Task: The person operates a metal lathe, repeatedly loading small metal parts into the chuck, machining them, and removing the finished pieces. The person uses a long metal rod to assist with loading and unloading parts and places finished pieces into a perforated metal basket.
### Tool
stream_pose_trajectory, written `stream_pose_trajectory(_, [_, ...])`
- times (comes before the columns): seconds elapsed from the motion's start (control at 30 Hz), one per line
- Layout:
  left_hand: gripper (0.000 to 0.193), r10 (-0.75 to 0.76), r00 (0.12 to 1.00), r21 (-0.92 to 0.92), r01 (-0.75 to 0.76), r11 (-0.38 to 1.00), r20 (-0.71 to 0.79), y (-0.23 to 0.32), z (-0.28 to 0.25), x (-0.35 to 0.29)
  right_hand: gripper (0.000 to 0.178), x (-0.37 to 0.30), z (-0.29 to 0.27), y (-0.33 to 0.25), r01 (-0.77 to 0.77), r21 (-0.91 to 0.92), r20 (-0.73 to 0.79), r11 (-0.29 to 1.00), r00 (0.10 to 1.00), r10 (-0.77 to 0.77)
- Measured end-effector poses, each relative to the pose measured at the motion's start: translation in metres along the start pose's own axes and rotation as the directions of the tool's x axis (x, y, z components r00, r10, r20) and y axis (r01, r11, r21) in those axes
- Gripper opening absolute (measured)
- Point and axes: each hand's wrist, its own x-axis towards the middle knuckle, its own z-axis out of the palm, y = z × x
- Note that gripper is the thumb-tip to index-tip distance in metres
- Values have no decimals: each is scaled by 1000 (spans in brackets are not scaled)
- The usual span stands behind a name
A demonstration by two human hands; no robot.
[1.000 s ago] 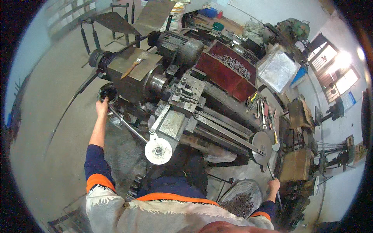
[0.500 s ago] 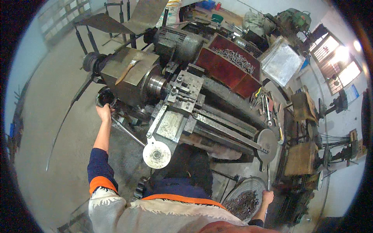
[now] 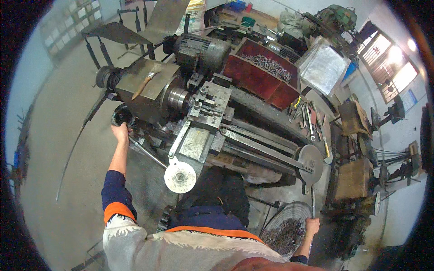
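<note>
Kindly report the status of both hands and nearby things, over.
Left hand at dark round container. Right hand closed around metal lever. Basket of small metal parts near right hand.

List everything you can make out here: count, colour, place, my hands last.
Lathe-like machine: 1, grey, centre
Other machines: several, dark, far right
Brush: 1, brown-handled, atop machine
Box: 1, dark red, behind machine
Metal pieces: many, grey, in box
Hand tools: several, mixed colours, right of box
Near disc: 1, whitish, machine's near side
End disc: 1, grey, machine's right end
Basket: 1, grey, lower right
Scraps: many, dark, in basket
Cup-shaped part: 1, black, machine's left side
Lever: 1, silver, lower right
Window: 1, bright, upper right
Left hand: 1, bare, on cup-shaped part
Right hand: 1, bare, round lever
</note>
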Motion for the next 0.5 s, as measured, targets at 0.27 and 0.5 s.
stream_pose_trajectory(0.27, [38, -79, 992, 107, 68, 992, 99, 19, -5, 12, 34, 74, 50, 26, 266, -132, -256, 955, 921, -292])
stream_pose_trajectory(0.5, [25, -50, 996, -21, 52, 998, 77, -8, -80, -4, 38, 150, 22, 4, 187, -78, -159, 979, 967, -197])
